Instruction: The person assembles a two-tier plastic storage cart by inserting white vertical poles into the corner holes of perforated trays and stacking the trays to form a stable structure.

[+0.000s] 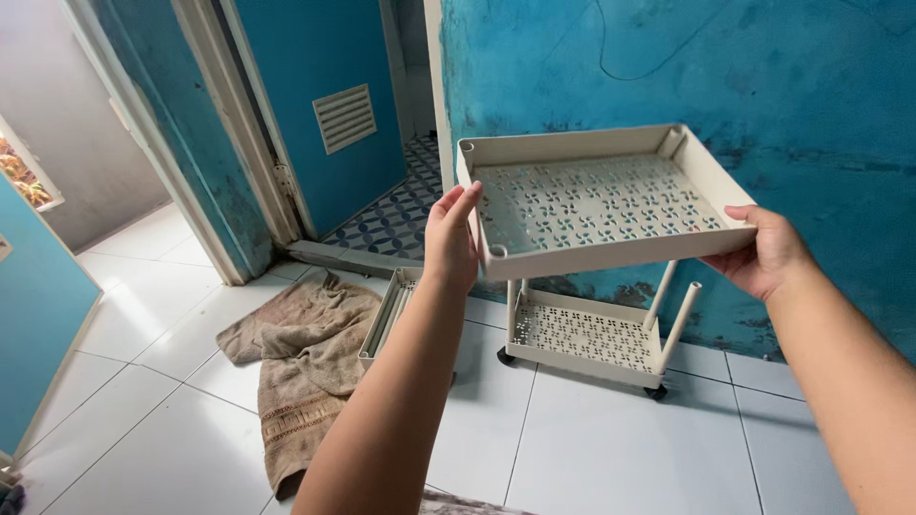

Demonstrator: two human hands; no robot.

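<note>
Tray: cream perforated tray (596,205), held level in the air directly above the wheeled base (587,334).
Left hand (450,238): clamped on the tray's left end.
Right hand (768,253): gripping its right corner.
Towel (301,358): crumpled on the floor (611,448), left of the base.

A worn wall (725,76) painted blue, scuffed and dark near its foot, rises behind a floor (592,439) of large white tiles that shine in daylight. On the left 1 blue door (315,105) with a pale vent (344,117) stands open onto a patterned blue and white tile floor (401,215). A crumpled brown towel (301,367) lies on the tiles, and at far left what may be a window (24,176) shows.
</note>
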